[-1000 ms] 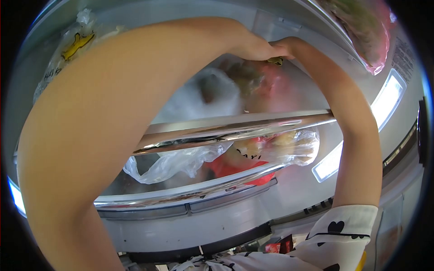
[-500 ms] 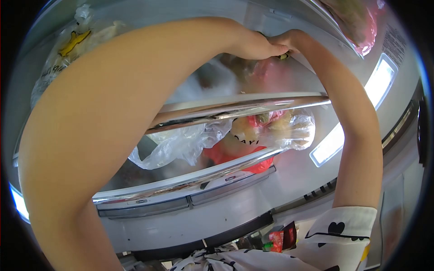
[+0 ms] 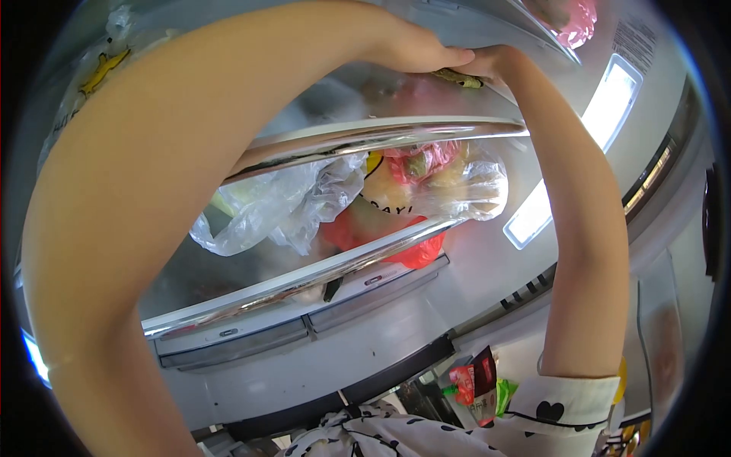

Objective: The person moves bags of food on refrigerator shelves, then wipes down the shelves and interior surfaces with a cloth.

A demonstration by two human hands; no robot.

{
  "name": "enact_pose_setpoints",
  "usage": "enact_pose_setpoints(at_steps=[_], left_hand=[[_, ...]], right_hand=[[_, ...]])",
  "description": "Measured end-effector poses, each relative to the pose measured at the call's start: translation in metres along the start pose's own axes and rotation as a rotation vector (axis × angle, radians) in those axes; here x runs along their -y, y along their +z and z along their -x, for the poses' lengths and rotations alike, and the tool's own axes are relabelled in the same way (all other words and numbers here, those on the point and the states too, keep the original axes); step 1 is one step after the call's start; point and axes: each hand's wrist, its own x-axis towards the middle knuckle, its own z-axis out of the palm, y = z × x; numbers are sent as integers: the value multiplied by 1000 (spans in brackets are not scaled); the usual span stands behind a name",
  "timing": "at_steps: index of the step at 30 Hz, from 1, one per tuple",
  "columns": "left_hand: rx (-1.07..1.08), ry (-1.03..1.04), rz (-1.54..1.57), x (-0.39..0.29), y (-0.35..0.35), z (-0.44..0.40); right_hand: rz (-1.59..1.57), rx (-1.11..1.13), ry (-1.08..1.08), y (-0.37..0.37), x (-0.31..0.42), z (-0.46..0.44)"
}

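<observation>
Both my arms reach into a fridge above its upper glass shelf (image 3: 434, 129). My left hand (image 3: 426, 47) bends inward with its thumb laid against my right hand (image 3: 493, 62); the other fingers are mostly hidden. Just under the two hands, a wrinkled, dark-edged, yellow-green thing (image 3: 463, 78) sticks out; its kind is unclear. Both hands appear closed around it. Below, on the lower shelf (image 3: 297, 283), lie a clear plastic bag (image 3: 297, 202), a printed bag of pale round food (image 3: 396, 194) and a red bag (image 3: 422, 251).
A pink bag (image 3: 572, 23) sits on a shelf at top right. Another plastic bag (image 3: 99, 72) with a yellow print is at the upper left. Bright light strips (image 3: 613, 99) run along the right wall. Drawers (image 3: 236, 343) are below. Colourful packets (image 3: 483, 385) stand near my sleeve.
The whole view has shifted, so shelves and bags appear higher and farther left. More of the yellow-green thing shows under my hands, which stay together.
</observation>
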Motion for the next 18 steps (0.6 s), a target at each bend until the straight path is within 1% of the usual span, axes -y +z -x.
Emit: enact_pose_setpoints(at_steps=[1, 4, 6, 7, 9, 10, 13, 16, 18], left_hand=[[5, 21, 8, 0, 1, -1], [46, -64, -98, -12, -1, 3], [-13, 2, -52, -11, 2, 2], [-45, 35, -28, -10, 4, 0], [-51, 14, 14, -6, 2, -4], [-56, 3, 37, -3, 0, -7], [27, 32, 95, -6, -2, -12], [66, -81, 32, -15, -4, -5], [-59, -166, -31, -15, -1, -11]], right_hand=[[1, -32, -31, 1, 0, 5], [28, -107, -31, 4, -1, 9], [-1, -118, -30, 6, 3, 12], [-41, -67, -25, 6, 7, 17], [-123, 38, -11, 7, 17, 32], [-90, 52, -17, 10, 22, 38], [9, 82, -53, 17, 40, 53], [96, 34, -94, 22, 47, 60], [143, -48, -87, 31, 44, 52]])
